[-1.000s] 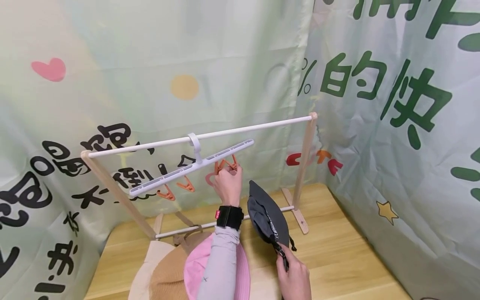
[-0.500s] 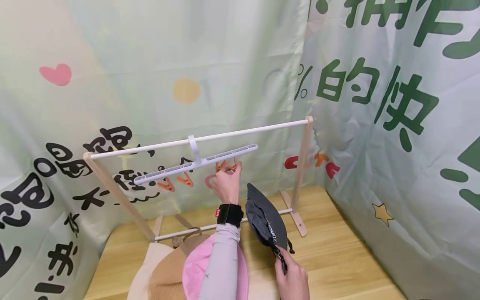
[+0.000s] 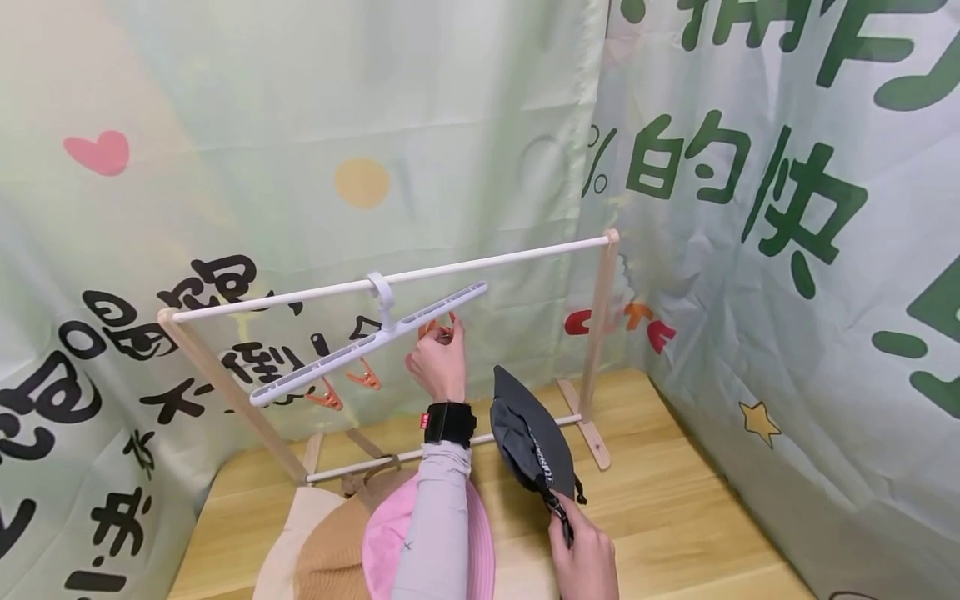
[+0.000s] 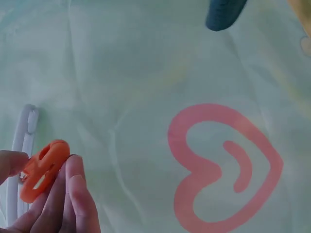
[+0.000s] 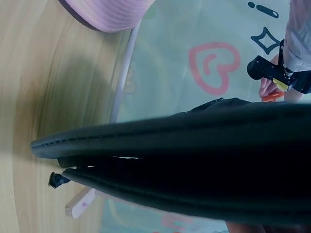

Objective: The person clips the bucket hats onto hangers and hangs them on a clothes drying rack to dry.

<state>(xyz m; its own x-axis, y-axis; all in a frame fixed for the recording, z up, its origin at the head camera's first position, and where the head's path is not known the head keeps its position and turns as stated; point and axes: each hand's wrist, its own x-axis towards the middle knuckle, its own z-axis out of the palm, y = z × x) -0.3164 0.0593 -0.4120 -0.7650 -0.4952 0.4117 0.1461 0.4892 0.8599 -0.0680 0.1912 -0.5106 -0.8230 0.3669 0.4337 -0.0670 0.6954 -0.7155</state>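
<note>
My left hand (image 3: 441, 367) pinches an orange clip (image 4: 57, 154) beneath the right half of a pale lilac hanger (image 3: 345, 356). In the left wrist view the thumb sits on one side of the clip and the fingers on the other. Two more orange clips hang from the hanger, a left one (image 3: 325, 397) and an inner one (image 3: 365, 377). My right hand (image 3: 585, 554) grips a dark grey hat (image 3: 528, 437) by its lower end, near a black cord. The hat stands on edge, apart from the hanger, and fills much of the right wrist view.
The hanger hooks over the white top rod (image 3: 487, 264) of a wooden-legged rack on a wooden table (image 3: 675, 500). Pink (image 3: 386, 533), brown (image 3: 330, 546) and cream (image 3: 296, 529) hats overlap at the front, partly under the left forearm. Printed curtains stand behind and to the right.
The hanger has swung about its hook, levelling out and then tilting again with its left end lower. My left hand has shifted slightly left with the clip. The right hand keeps hold of the hat.
</note>
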